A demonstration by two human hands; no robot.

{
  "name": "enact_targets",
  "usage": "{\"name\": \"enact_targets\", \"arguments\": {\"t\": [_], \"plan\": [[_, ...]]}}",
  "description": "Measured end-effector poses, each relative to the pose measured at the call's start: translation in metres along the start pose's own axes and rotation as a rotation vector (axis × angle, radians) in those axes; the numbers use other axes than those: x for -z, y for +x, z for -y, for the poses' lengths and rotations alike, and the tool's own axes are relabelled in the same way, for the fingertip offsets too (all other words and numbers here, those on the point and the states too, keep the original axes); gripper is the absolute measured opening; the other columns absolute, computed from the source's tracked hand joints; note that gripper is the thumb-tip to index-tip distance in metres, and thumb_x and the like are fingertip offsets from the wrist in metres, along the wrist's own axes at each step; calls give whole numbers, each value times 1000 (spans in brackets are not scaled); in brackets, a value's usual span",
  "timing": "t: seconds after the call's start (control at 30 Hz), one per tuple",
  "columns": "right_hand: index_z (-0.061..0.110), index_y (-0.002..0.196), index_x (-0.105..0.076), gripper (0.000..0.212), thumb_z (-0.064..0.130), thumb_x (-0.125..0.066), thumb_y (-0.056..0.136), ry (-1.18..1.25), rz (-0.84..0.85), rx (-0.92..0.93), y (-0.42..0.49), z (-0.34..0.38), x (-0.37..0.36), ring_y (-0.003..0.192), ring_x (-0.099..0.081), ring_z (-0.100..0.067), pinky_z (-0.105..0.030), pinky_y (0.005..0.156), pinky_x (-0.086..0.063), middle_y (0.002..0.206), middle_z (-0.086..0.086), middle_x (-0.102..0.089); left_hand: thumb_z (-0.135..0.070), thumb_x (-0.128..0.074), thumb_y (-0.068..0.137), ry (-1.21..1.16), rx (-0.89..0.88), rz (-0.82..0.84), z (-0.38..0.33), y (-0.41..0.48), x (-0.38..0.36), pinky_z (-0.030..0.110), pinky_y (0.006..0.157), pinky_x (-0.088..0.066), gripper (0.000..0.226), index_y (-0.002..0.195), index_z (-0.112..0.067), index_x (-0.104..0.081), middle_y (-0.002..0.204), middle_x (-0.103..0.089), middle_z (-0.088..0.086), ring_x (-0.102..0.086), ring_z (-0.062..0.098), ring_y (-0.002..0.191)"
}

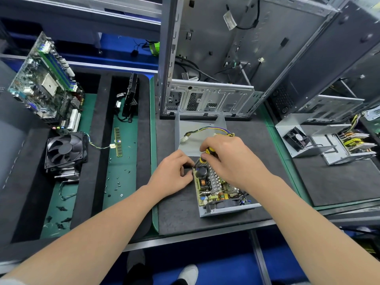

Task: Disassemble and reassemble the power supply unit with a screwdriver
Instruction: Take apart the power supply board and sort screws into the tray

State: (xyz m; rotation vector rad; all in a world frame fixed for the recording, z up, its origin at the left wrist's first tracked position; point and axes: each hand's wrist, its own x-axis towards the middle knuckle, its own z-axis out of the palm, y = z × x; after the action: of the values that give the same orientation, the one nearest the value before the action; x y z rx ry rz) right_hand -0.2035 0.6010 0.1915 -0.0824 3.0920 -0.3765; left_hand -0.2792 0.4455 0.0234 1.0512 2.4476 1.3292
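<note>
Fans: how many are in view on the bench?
2. A large black fan sits at the left on a heatsink; a smaller fan stands in a metal housing at the right. Others may be hidden.

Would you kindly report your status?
Right hand grips yellow-black screwdriver over open grey metal power supply. Left hand holds its edge. Grey metal cover behind, clear.

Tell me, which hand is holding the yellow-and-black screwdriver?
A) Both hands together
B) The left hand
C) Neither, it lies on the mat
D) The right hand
D: the right hand grips the screwdriver over the far corner of the open power supply unit, while the left hand holds the unit's left edge.
</note>
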Motion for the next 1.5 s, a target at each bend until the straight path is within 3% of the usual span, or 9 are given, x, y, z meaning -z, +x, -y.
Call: {"name": "enact_targets", "arguments": {"t": [0.2, 0.4, 0.47, 0.6, 0.73, 0.87, 1.17, 1.4, 1.5], "plan": [[14, 110, -61, 28, 40, -57, 104, -165, 93, -11, 14, 10, 3, 98, -63, -33, -42, 79, -51, 99, -6, -66, -42, -58, 81, 10, 21, 12, -1, 2, 0, 15, 70, -43, 16, 91, -35, -68, 92, -51, -21, -60, 7, 68], [18, 78, -44, 53, 65, -43, 102, -446, 45, -86, 23, 23, 3, 65, -40, -29, -34, 61, -30, 68, -1, -39, -19, -75, 82, -31, 44, -15, -1, 6, 1, 16, 66, -43, 14, 83, -32, -68, 93, -63, -13, -57, 8, 66], [16, 78, -52, 57, 65, -39, 104, -433, 66, -100, 27, 23, 3, 70, -50, -32, -34, 62, -31, 74, -3, -47, -16, -78, 81, -43, 48, -15, -1, 6, 3, 12, 67, -41, 18, 81, -32, -70, 90, -65, -12, -57, 7, 67], [12, 117, -64, 47, 51, -40, 108, -303, 242, 4, 27, 22, 1, 101, -64, -35, -36, 70, -43, 112, -7, -54, -15, -79, 82, -57, 51, -6, 0, 8, 5, 11, 67, -40, 21, 81, -34, -71, 89, -67, -9, -58, 7, 69], [15, 112, -56, 15, 24, -51, 101, -152, 300, 73, 20, 16, 7, 87, -59, -30, -47, 77, -51, 116, -2, -44, -15, -80, 83, -53, 46, 1, 0, 9, 5, 10, 68, -39, 15, 83, -30, -75, 84, -63, -14, -58, 9, 70], [16, 117, -53, 16, 14, -53, 101, -264, 318, 116, 19, 12, 9, 93, -61, -33, -49, 75, -52, 118, -2, -46, -14, -82, 82, -60, 51, -8, 0, 9, 5, 10, 68, -40, 15, 83, -28, -77, 85, -64, -13, -58, 11, 68], [14, 102, -50, 33, 46, -45, 108, -320, 179, 17, 22, 16, -4, 97, -64, -38, -37, 66, -36, 97, -11, -64, -11, -85, 80, -101, 54, -40, 1, 8, 5, 10, 69, -42, 13, 84, -23, -80, 85, -67, -13, -58, 10, 66], [16, 82, -45, 57, 70, -40, 100, -397, 131, -199, 24, 17, -3, 74, -53, -36, -35, 61, -33, 72, -3, -45, -13, -87, 79, -102, 65, -50, 1, 9, 6, 7, 69, -41, 12, 83, -24, -82, 81, -66, -14, -59, 3, 69], [14, 97, -59, 46, 59, -49, 102, -186, 195, -134, 24, 16, 0, 86, -57, -30, -39, 71, -48, 93, -4, -59, -14, -87, 79, -92, 79, -48, 0, 9, 7, 5, 68, -38, 11, 83, -24, -83, 78, -62, -19, -59, -1, 69]]}}
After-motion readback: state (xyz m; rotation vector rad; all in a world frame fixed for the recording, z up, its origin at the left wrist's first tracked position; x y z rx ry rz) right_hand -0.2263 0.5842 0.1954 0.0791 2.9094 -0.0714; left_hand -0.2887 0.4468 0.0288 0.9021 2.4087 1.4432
